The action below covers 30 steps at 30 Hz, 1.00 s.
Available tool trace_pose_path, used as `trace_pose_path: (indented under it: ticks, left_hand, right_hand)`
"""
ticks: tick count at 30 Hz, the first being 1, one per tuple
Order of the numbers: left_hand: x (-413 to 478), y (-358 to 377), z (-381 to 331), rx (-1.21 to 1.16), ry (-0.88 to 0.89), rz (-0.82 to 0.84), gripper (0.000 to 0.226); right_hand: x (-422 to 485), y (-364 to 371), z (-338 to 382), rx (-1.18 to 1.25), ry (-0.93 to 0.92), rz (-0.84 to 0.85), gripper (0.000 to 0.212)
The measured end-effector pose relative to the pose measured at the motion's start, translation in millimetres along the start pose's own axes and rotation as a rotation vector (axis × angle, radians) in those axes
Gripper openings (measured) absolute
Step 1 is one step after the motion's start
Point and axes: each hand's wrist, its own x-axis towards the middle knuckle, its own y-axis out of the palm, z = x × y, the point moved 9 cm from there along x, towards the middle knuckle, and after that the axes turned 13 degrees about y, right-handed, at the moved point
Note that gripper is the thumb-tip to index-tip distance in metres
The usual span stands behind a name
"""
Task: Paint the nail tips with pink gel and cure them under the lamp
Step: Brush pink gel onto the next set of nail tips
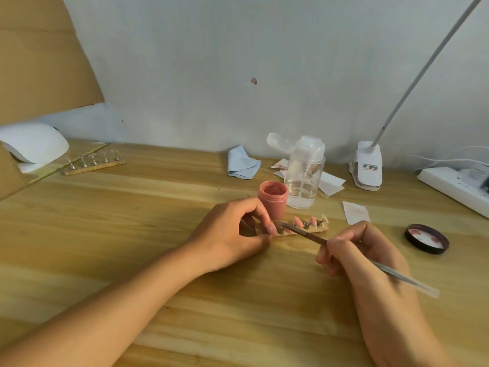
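Nail tips [299, 221], small, light and likely brittle, stand on pegs along a wooden strip [321, 228] just in front of the open pink gel jar [273, 198]. They are best left untouched. The strip's end is the place to hold, and the left hand [232, 231] pinches it there, fingers curled. The right hand [365, 258] grips a slim brush [304, 232] like a pen, its head at the leftmost tips, possibly touching one. Wet gel smears, so the strip should travel level to the curing lamp [34, 144] at far left.
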Motion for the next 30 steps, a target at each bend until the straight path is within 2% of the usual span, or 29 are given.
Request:
trace_pose_path:
  ticks: [2,11,15,22,27,30]
  left_hand:
    - [0.3,0.0,0.5,0.002,0.002,-0.005,0.029]
    - [0.1,-0.3,-0.1,-0.009,0.0,-0.012,0.031]
    - [0.1,-0.5,0.4,0.002,-0.001,-0.012,0.032]
    - [0.5,0.1,0.4,-0.001,0.006,-0.007,0.032]
    - [0.5,-0.5,0.5,0.01,0.004,-0.009,0.032]
    - [0.2,-0.8,0.9,0.014,0.002,-0.011,0.031]
  right_hand:
    - [-0.1,-1.5,0.1,0.009,0.009,-0.012,0.028]
    - [-1.7,0.9,-0.9,-0.075,0.029,-0.014,0.016]
    - [-3.4,4.5,1.7,-0.119,0.022,-0.009,0.022]
    - [-2.6,4.2,-0.2,-0.147,0.042,-0.021,0.005]
    - [-3.6,3.5,1.5,-0.126,0.031,-0.016,0.007]
    - [-3.3,2.2,1.2,-0.098,0.019,-0.015,0.022]
